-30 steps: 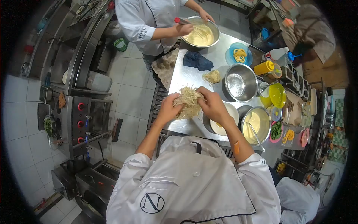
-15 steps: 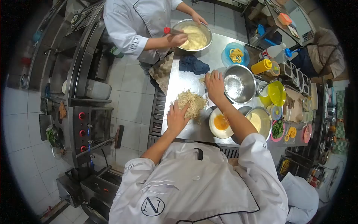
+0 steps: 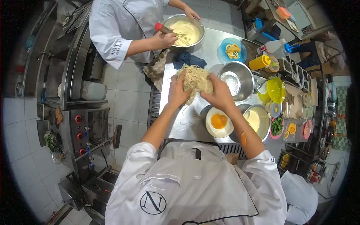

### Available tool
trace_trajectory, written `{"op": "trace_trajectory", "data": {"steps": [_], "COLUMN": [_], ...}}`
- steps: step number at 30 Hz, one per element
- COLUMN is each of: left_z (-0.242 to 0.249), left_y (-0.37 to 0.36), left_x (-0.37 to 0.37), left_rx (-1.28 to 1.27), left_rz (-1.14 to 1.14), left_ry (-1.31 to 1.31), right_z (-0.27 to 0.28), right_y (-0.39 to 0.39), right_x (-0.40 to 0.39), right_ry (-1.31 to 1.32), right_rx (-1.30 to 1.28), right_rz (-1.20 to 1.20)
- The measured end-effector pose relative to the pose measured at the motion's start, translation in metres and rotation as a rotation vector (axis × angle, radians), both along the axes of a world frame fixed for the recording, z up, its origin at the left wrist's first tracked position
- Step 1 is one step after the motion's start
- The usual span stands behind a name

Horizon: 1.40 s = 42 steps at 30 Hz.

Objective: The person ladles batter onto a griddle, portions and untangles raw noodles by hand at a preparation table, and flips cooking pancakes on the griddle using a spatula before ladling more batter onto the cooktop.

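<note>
Pale tiled floor (image 3: 123,99) beside steel table (image 3: 180,125).

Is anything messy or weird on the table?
Yes, a little: some loose pale strands lie on the metal table, apart from the tangled bunch between the left hand and right hand.

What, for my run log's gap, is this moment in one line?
left hand, right hand: around pale strands | co-worker: holding whisk in steel bowl | white bowl: orange contents
</note>
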<state>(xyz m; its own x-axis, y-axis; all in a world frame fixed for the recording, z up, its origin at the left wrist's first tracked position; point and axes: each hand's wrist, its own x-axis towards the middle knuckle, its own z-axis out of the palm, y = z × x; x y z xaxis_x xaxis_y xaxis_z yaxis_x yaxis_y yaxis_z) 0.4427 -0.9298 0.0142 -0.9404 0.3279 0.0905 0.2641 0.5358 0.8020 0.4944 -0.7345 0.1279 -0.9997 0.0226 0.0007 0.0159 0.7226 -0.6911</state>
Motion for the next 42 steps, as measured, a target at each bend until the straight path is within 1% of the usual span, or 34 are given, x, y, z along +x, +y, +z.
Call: {"op": "trace_trajectory", "data": {"steps": [1, 2, 3, 4, 5, 6, 7, 8, 9, 10, 11, 12, 13, 14, 15, 16, 17, 18, 20, 21, 22, 25, 26, 27, 29, 30, 32, 33, 35, 36, 38, 39, 41, 42], "left_z": [0.01, 0.02, 0.037, 0.041, 0.015, -0.021, -0.017, -0.026, -0.044, -0.046, -0.051, -0.041, -0.026, -0.018, -0.017, -0.017, -0.016, -0.001, 0.043, 0.037, 0.036, 0.042, 0.036, 0.023, 0.003, 0.0, -0.006, -0.004, -0.002, 0.0, 0.006, 0.012, 0.025, 0.023], "left_y": [-0.005, -0.012, -0.021, -0.025, -0.037, -0.043, -0.047, -0.046, -0.041, -0.032, -0.024, -0.015, -0.008, -0.003, -0.004, -0.009, -0.016, -0.022, -0.038, -0.047, -0.054, -0.066, -0.073, -0.082, -0.093, -0.096, -0.102, -0.102, -0.102, -0.103, -0.107, -0.107, -0.104, -0.105], "left_x": [0.006, 0.015, 0.034, 0.063, 0.088, 0.115, 0.127, 0.131, 0.13, 0.128, 0.119, 0.105, 0.089, 0.078, 0.07, 0.063, 0.062, 0.07, 0.098, 0.11, 0.121, 0.134, 0.133, 0.131, 0.132, 0.133, 0.132, 0.131, 0.13, 0.13, 0.132, 0.133, 0.131, 0.132], "left_rx": [-0.097, -0.192, -0.224, -0.109, -0.006, 0.026, -0.154, -0.152, -0.172, -0.186, -0.136, -0.128, -0.088, -0.048, -0.047, 0.215, 0.475, 0.47, 0.823, 0.815, 0.814, 0.807, 0.807, 0.798, 0.838, 0.84, 0.92, 0.921, 1.037, 1.037, 1.062, 1.063, 0.709, 0.711], "left_rz": [0.057, 0.112, -0.012, -0.124, -0.31, -0.458, -0.624, -0.635, -0.59, -0.546, -0.506, -0.523, -0.397, -0.266, -0.269, -0.239, -0.198, -0.192, -0.156, -0.143, -0.128, 0.084, 0.09, 0.063, 0.034, 0.035, 0.125, 0.12, 0.265, 0.256, 0.025, 0.017, -0.084, -0.092], "left_ry": [0.129, 0.259, 0.169, 0.048, -0.016, 0.012, -0.047, -0.04, 0.033, 0.102, 0.139, 0.144, 0.082, 0.021, 0.025, -0.309, -0.643, -0.644, -1.268, -1.124, -1.125, -1.068, -1.067, -1.023, -0.981, -0.978, -1.111, -1.114, -1.228, -1.232, -1.236, -1.238, -0.999, -0.997], "right_z": [0.003, 0.003, 0.001, -0.001, -0.004, -0.007, -0.009, -0.011, -0.014, -0.014, -0.015, -0.017, -0.026, -0.019, -0.007, -0.001, -0.003, -0.008, -0.024, -0.036, -0.045, -0.057, -0.057, -0.059, -0.065, -0.063, -0.06, -0.061, -0.066, -0.068, -0.072, -0.07, -0.065, -0.062], "right_y": [-0.003, -0.006, -0.009, -0.01, -0.011, -0.012, -0.012, -0.012, -0.013, -0.012, -0.015, -0.018, -0.021, -0.025, -0.03, -0.034, -0.04, -0.047, -0.061, -0.067, -0.073, -0.09, -0.094, -0.096, -0.1, -0.103, -0.109, -0.11, -0.113, -0.116, -0.121, -0.12, -0.112, -0.109], "right_x": [0.013, 0.026, 0.039, 0.049, 0.058, 0.064, 0.068, 0.073, 0.078, 0.079, 0.082, 0.085, 0.087, 0.087, 0.089, 0.09, 0.091, 0.093, 0.097, 0.099, 0.101, 0.101, 0.101, 0.103, 0.108, 0.11, 0.111, 0.11, 0.109, 0.11, 0.111, 0.112, 0.108, 0.107], "right_ry": [-0.082, -0.086, -0.112, -0.134, -0.077, -0.073, -0.145, -0.214, -0.242, -0.231, -0.125, -0.02, 0.104, 0.11, -0.07, -0.253, -0.255, -0.285, -0.323, -0.281, -0.236, -0.401, -0.482, -0.482, -0.395, -0.394, -0.214, -0.213, -0.146, -0.143, -0.223, -0.218, -0.398, -0.392], "right_rx": [-0.03, -0.029, -0.135, -0.24, -0.232, -0.229, -0.285, -0.342, -0.343, -0.333, -0.295, -0.257, -0.206, -0.202, -0.343, -0.484, -0.488, -0.46, -0.439, -0.326, -0.215, -0.208, -0.205, -0.205, -0.342, -0.34, -0.481, -0.478, -0.755, -0.751, -1.058, -1.055, -0.837, -0.833], "right_rz": [-0.021, -0.032, -0.028, -0.022, -0.005, -0.013, -0.024, -0.038, -0.049, -0.07, -0.035, 0.004, 0.029, 0.023, -0.026, -0.07, -0.068, -0.11, -0.144, -0.161, -0.178, -0.204, -0.211, -0.209, -0.044, -0.042, 0.051, 0.047, 0.059, 0.052, -0.149, -0.154, -0.236, -0.239]}}
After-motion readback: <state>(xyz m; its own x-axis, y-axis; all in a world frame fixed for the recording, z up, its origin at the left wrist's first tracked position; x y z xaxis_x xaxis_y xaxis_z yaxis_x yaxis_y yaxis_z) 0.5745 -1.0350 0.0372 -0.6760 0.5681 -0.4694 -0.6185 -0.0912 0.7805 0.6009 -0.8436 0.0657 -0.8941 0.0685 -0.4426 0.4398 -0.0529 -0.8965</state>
